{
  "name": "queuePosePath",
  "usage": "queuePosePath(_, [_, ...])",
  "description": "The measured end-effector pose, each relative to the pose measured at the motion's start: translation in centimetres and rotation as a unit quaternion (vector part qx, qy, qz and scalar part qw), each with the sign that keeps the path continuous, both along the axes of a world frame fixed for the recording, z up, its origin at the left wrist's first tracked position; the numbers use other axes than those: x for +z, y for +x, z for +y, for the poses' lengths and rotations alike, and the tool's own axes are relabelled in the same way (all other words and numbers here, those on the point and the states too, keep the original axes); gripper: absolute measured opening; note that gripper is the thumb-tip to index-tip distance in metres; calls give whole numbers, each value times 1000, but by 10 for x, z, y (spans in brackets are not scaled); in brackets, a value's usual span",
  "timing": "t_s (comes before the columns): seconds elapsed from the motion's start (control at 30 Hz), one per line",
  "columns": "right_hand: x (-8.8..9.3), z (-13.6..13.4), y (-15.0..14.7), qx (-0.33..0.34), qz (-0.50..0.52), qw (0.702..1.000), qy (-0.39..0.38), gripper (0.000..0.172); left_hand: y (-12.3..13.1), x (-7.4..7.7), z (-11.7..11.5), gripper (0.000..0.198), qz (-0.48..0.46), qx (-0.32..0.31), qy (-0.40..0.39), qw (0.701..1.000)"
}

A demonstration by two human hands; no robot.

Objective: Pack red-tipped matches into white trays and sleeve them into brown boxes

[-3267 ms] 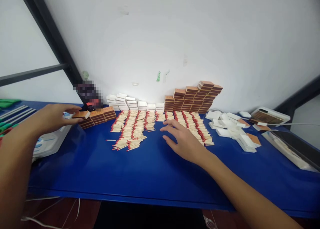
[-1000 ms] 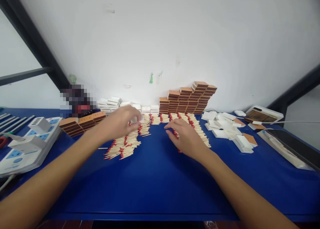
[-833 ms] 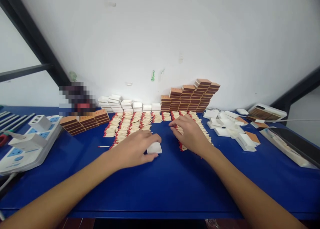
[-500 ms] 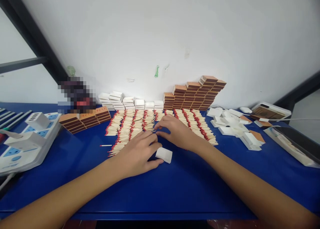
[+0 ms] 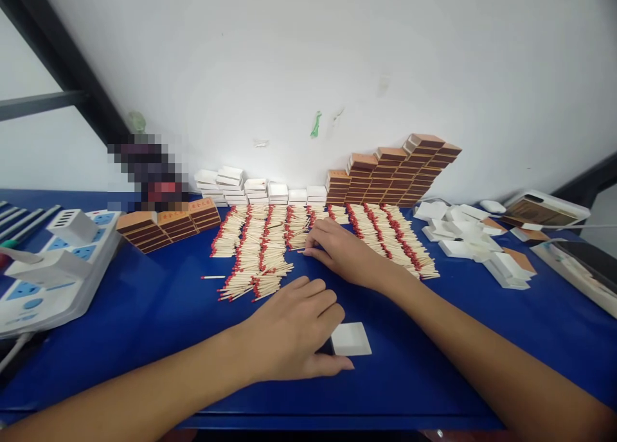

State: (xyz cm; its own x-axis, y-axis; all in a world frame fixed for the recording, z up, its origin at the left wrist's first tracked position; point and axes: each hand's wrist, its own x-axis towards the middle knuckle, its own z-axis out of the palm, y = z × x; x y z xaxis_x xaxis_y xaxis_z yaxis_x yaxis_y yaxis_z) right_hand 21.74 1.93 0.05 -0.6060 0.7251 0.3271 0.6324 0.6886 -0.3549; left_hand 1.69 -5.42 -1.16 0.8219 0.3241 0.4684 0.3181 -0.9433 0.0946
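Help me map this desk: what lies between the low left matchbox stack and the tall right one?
The head view shows a row of white boxes, with red-tipped matches spread just in front.

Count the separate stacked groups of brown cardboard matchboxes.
2: lower brown matchbox group at left, near the white plastic power strip; taller matchbox group along the white wall, right of centre.

The left fingers (image 5: 332,317) covered a tray (image 5: 354,339) corner; a pixelated blur (image 5: 152,172) obscured something behind the left matchboxes (image 5: 168,227). The view's edge cut the power strip (image 5: 72,299). Whether right fingers (image 5: 315,239) gripped a match (image 5: 301,252) was unclear.
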Motion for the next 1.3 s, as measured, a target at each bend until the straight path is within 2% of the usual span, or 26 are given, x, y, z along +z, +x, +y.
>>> queuePosePath(0.23, [-2,-3,-10,-21,-17,999,38,12,2,-4,-7,46,13,-32,-20,999])
queuePosePath(0.57, [-14,9,-6,-5,31,999,25,8,-3,0,6,43,20,-6,-34,999])
queuePosePath(0.7, [-14,11,-6,2,35,999,13,6,-5,1,9,44,28,12,-46,998])
queuePosePath(0.9, [-14,11,-11,5,22,1000,14,14,-5,3,12,44,28,23,-56,998])
queuePosePath(1.1, [-14,11,-14,5,26,1000,17,8,-4,4,10,44,31,15,-56,998])
queuePosePath(1.3, [-15,14,-15,-3,17,1000,3,13,-9,10,16,43,54,48,-53,996])
